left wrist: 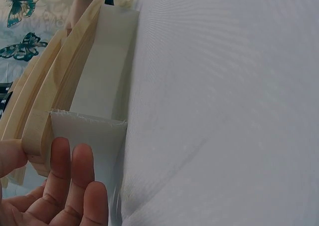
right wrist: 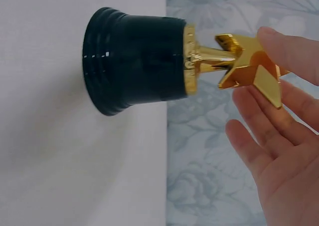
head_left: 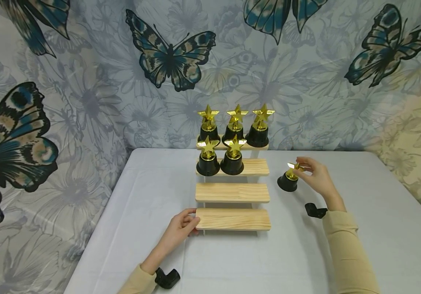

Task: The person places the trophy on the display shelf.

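Observation:
My right hand [head_left: 315, 177] pinches the gold star of a small trophy [head_left: 288, 182] to the right of a tiered wooden display stand [head_left: 232, 192]. In the right wrist view, the thumb and fingers hold the trophy's star [right wrist: 249, 61], and its black base [right wrist: 134, 61] faces the white cloth. Whether that base touches the cloth I cannot tell. At the stand's lowest shelf [head_left: 234, 219], my left hand [head_left: 181, 224] grips the left end, thumb against the wood [left wrist: 37, 131] and fingers beside the clear support below. Two trophies [head_left: 232, 163] occupy the second shelf from the top, left and middle.
Three more trophies [head_left: 257, 134] line the top shelf. Bare wood shows on the right of the second shelf and on the third shelf [head_left: 232, 192]. A white cloth [head_left: 151, 179] covers the table, with butterfly-patterned fabric [head_left: 170, 57] hanging behind. Black straps sit near both wrists.

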